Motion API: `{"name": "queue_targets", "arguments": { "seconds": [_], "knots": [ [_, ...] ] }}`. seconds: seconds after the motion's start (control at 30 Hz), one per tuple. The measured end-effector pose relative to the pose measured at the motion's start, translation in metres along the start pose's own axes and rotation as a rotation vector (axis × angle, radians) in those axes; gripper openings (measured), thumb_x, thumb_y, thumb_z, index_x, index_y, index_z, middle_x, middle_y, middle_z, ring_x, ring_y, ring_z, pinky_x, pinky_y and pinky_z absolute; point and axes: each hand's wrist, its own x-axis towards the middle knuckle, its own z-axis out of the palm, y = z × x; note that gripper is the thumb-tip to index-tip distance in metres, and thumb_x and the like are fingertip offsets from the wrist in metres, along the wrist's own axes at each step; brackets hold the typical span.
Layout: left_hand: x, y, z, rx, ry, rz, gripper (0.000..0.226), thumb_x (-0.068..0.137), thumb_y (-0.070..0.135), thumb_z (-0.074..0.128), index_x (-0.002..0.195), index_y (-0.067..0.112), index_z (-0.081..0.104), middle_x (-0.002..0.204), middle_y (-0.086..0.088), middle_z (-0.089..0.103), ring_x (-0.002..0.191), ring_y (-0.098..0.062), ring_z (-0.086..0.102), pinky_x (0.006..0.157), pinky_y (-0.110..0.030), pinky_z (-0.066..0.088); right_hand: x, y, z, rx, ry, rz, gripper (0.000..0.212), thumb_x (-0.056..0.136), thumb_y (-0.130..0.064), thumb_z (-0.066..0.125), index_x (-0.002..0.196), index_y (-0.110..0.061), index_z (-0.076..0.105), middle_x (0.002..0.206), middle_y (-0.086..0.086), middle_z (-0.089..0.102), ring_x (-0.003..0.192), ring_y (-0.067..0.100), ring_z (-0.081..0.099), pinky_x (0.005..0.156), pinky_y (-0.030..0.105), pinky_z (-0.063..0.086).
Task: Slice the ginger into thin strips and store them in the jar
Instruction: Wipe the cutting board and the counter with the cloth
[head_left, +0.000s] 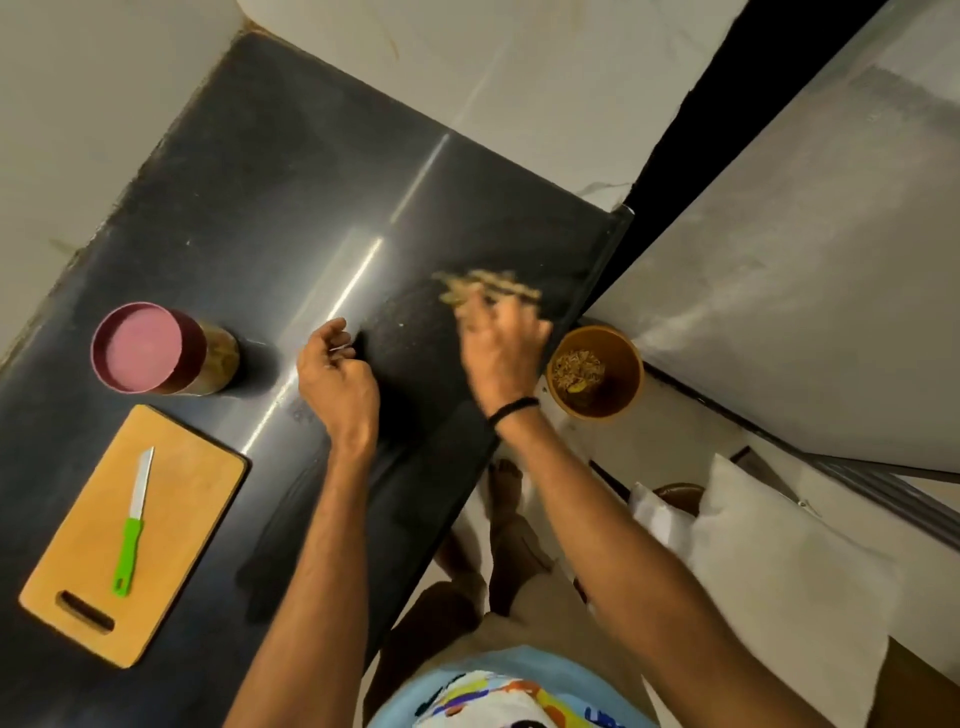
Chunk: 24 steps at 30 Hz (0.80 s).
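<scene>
- While the person stands at the dark counter (260, 208), the head camera looks down on both hands.
- The left hand (337, 374) is over the middle of the counter with its fingers curled in. A tiny pale speck shows by the fingertips. I cannot tell if the hand holds it.
- The right hand (501, 353) is blurry. Its fingers reach into a little heap of pale ginger bits (488, 288) near the right edge of the counter. I cannot tell if the fingers grip any bits or only touch them.
- A black band (511, 408) goes round the right wrist.
- The jar (166, 348) stands on the counter, well to the left of the left hand. Its pink lid is on. Yellow-brown stuff shows through its clear side.
- Just in front of the jar lies a wooden cutting board (197, 493). A small knife (135, 520) with a green handle lies flat on it, blade pointing to the jar. No hand touches it.
- An orange bucket (626, 387) sits on the floor just past the counter's edge, near the right hand. Brown and yellow scraps lie inside it.
- Bare feet (506, 483) show on the floor below the counter.
- The shirt (493, 696) is light blue with a bright picture and some dark letters. They are cut off and too blurry to read.
- A white sack (779, 571) leans on the floor at the right.
</scene>
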Motion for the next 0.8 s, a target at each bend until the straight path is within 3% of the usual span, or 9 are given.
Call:
{"name": "queue_targets", "arguments": {
  "seconds": [0.1,0.17,0.27,0.33,0.4,0.5,0.6,0.7,0.8],
  "knots": [
    [-0.004,0.01,0.006,-0.018,-0.017,0.017,0.053,0.077,-0.013,0.041,0.118,0.008,0.067,0.11,-0.012,0.067,0.096,-0.023,0.065,0.087,-0.028,0.055,0.03,0.074,-0.018,0.179,0.168,0.389,0.036,0.101,-0.032,0.047,0.124,-0.012,0.064,0.106,0.016,0.059,0.089,0.028,0.057,0.077,0.045,0.052],
    [-0.005,0.012,0.007,-0.039,-0.014,0.021,0.053,0.077,-0.011,0.041,0.118,0.01,0.067,0.109,-0.01,0.067,0.096,-0.022,0.066,0.088,-0.033,0.056,0.042,0.073,-0.032,0.283,0.298,0.521,0.034,0.102,-0.03,0.048,0.119,-0.009,0.068,0.098,0.016,0.059,0.077,0.023,0.056,0.073,0.037,0.052],
    [-0.004,0.011,0.006,-0.05,0.011,0.0,0.055,0.075,-0.008,0.04,0.118,0.012,0.067,0.108,-0.007,0.067,0.094,-0.022,0.066,0.09,-0.035,0.056,0.05,-0.005,-0.03,0.363,0.313,0.275,0.024,0.101,-0.022,0.054,0.112,-0.007,0.069,0.089,0.014,0.058,0.078,0.026,0.053,0.077,0.035,0.047],
    [0.0,0.011,0.002,-0.067,0.068,-0.029,0.054,0.073,-0.004,0.039,0.115,0.013,0.067,0.105,-0.006,0.068,0.095,-0.027,0.067,0.091,-0.038,0.055,0.048,-0.075,-0.009,0.387,0.114,0.028,0.022,0.101,-0.015,0.049,0.103,-0.003,0.068,0.083,0.012,0.056,0.077,0.025,0.051,0.079,0.04,0.047],
    [0.008,0.008,-0.003,-0.044,0.14,-0.023,0.049,0.074,0.003,0.042,0.113,0.014,0.069,0.105,-0.009,0.069,0.098,-0.028,0.066,0.091,-0.042,0.054,0.043,-0.13,0.014,0.406,-0.143,-0.167,0.03,0.101,-0.016,0.039,0.105,-0.004,0.065,0.092,0.012,0.059,0.085,0.027,0.054,0.081,0.044,0.047],
    [0.019,0.004,-0.014,-0.023,0.241,-0.064,0.046,0.076,0.007,0.046,0.115,0.01,0.069,0.106,-0.009,0.067,0.093,-0.006,0.063,0.091,-0.04,0.053,0.043,-0.158,0.046,0.202,-0.201,-0.276,0.041,0.101,-0.026,0.026,0.116,-0.017,0.063,0.1,0.003,0.06,0.092,0.023,0.055,0.08,0.039,0.037],
    [0.027,0.002,-0.021,-0.068,0.281,-0.086,0.048,0.075,-0.001,0.042,0.116,0.008,0.066,0.104,-0.007,0.062,0.078,0.011,0.057,0.089,-0.034,0.054,0.067,-0.149,0.047,0.129,-0.146,-0.278,0.04,0.103,-0.031,0.026,0.12,-0.021,0.06,0.106,0.002,0.06,0.096,0.023,0.055,0.085,0.041,0.037],
    [0.028,0.006,-0.022,-0.085,0.249,-0.077,0.051,0.075,-0.005,0.038,0.117,0.007,0.065,0.103,-0.006,0.062,0.08,0.005,0.058,0.087,-0.032,0.057,0.098,-0.099,0.037,0.12,-0.069,-0.113,0.036,0.102,-0.027,0.029,0.118,-0.022,0.061,0.104,0.008,0.062,0.096,0.03,0.056,0.088,0.045,0.04],
    [0.026,0.008,-0.017,-0.061,0.202,-0.075,0.05,0.078,-0.007,0.04,0.12,0.008,0.064,0.107,-0.007,0.064,0.094,-0.007,0.062,0.09,-0.036,0.057,0.11,0.0,0.014,0.105,-0.028,0.079,0.029,0.095,-0.022,0.046,0.12,-0.023,0.062,0.106,0.011,0.064,0.096,0.032,0.058,0.082,0.044,0.046]
  ]
}}
